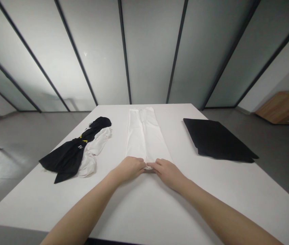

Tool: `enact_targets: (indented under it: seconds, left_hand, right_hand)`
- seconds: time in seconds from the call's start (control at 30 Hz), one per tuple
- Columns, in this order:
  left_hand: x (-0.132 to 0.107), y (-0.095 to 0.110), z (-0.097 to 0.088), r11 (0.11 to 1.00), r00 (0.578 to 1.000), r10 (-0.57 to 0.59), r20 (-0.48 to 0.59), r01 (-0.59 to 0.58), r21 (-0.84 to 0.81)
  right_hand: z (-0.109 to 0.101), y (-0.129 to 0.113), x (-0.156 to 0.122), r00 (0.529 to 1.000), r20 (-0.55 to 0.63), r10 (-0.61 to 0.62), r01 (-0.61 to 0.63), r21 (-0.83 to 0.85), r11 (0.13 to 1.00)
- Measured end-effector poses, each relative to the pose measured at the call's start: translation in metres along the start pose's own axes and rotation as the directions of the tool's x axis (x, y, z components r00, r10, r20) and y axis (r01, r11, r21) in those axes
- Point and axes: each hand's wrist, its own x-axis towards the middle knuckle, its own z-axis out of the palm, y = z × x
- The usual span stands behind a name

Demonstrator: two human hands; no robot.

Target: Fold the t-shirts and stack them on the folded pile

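A white garment (148,134) lies in a long folded strip down the middle of the table, a seam or fold running lengthwise along it. At its near end, my left hand (131,166) grips the edge with curled fingers. My right hand (168,172) holds the same end just to the right, the fingertips of both hands almost meeting. Between them a small bunched bit of the garment's edge shows. The thumbs are mostly hidden under the cloth, and the exact kind of garment cannot be made out.
Left on the white table (144,207) is a loose pile of black clothing (69,154) with yellow marks and white lettering, beside crumpled white cloth (93,153). A flat black folded item (218,139) lies right. Frosted glass panels (149,51) stand behind; a wooden cabinet (283,107) is far right.
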Motion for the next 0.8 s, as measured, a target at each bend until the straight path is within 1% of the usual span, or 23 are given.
enact_targets:
  seconds: [0.1,0.2,0.27,0.3,0.33,0.37,0.4,0.43,0.47,0.5,0.53,0.57,0.6,0.63,0.67,0.7,0.73,0.77,0.8]
  left_hand:
    - [-0.002,-0.002,-0.003,0.999,0.999,0.025,0.027,-0.024,-0.038]
    - [-0.004,-0.006,-0.007,0.987,0.997,0.061,0.051,-0.052,-0.150]
    - [-0.006,-0.009,-0.010,0.956,0.990,0.079,0.118,-0.042,-0.289]
    - [-0.007,-0.010,-0.012,0.927,0.979,0.090,0.185,-0.014,-0.375]
    - [-0.008,-0.011,-0.012,0.884,0.955,0.109,0.277,0.035,-0.466]
    - [-0.009,-0.012,-0.013,0.825,0.913,0.142,0.383,0.105,-0.555]
    - [-0.010,-0.012,-0.012,0.754,0.854,0.189,0.485,0.189,-0.629]
    - [-0.010,-0.011,-0.011,0.678,0.795,0.242,0.557,0.271,-0.683]
    - [-0.009,-0.011,-0.010,0.606,0.759,0.285,0.585,0.330,-0.724]
    - [-0.008,-0.011,-0.007,0.549,0.768,0.299,0.566,0.347,-0.760]
    - [-0.006,-0.011,-0.005,0.521,0.822,0.264,0.505,0.319,-0.792]
    - [-0.003,-0.012,-0.001,0.533,0.898,0.178,0.403,0.256,-0.806]
    - [0.000,-0.014,0.002,0.589,0.962,0.058,0.266,0.182,-0.787]
    - [0.003,-0.017,0.007,0.678,0.992,-0.058,0.111,0.121,-0.725]
    - [0.005,-0.020,0.012,0.776,0.990,-0.138,-0.034,0.086,-0.625]
    - [0.007,-0.024,0.019,0.860,0.973,-0.173,-0.151,0.074,-0.504]
    - [0.009,-0.028,0.026,0.922,0.959,-0.171,-0.228,0.074,-0.379]
    - [0.009,-0.033,0.033,0.961,0.953,-0.147,-0.265,0.075,-0.265]
    - [0.009,-0.037,0.041,0.982,0.955,-0.124,-0.268,0.079,-0.173]
  right_hand:
    - [-0.004,0.001,-0.002,0.999,0.021,-0.027,0.027,-0.004,1.000]
    - [-0.010,0.000,-0.004,0.996,0.076,-0.051,0.048,0.033,0.998]
    - [-0.015,-0.001,-0.007,0.986,0.123,-0.109,0.096,0.107,0.990]
    - [-0.018,-0.002,-0.008,0.977,0.150,-0.151,0.125,0.170,0.978]
    - [-0.020,-0.003,-0.010,0.963,0.190,-0.191,0.140,0.254,0.957]
    - [-0.022,-0.004,-0.013,0.943,0.248,-0.220,0.123,0.356,0.926]
    - [-0.024,-0.005,-0.016,0.914,0.328,-0.239,0.063,0.466,0.883]
    - [-0.024,-0.006,-0.018,0.871,0.423,-0.250,-0.036,0.563,0.826]
    - [-0.025,-0.006,-0.020,0.827,0.503,-0.251,-0.152,0.630,0.762]
    - [-0.024,-0.006,-0.021,0.802,0.548,-0.236,-0.250,0.667,0.702]
    - [-0.022,-0.006,-0.021,0.814,0.548,-0.194,-0.304,0.686,0.661]
    - [-0.020,-0.004,-0.020,0.860,0.494,-0.127,-0.304,0.696,0.651]
    - [-0.017,-0.001,-0.018,0.922,0.384,-0.046,-0.255,0.692,0.676]
    - [-0.013,0.004,-0.015,0.973,0.231,0.024,-0.175,0.662,0.729]
    - [-0.009,0.010,-0.011,0.996,0.070,0.061,-0.091,0.602,0.793]
    - [-0.005,0.016,-0.007,0.995,-0.069,0.066,-0.020,0.520,0.854]
    - [0.000,0.023,-0.004,0.985,-0.166,0.052,0.026,0.433,0.901]
    - [0.004,0.030,-0.001,0.974,-0.224,0.043,0.040,0.351,0.936]
    - [0.008,0.037,0.001,0.968,-0.247,0.043,0.027,0.276,0.961]
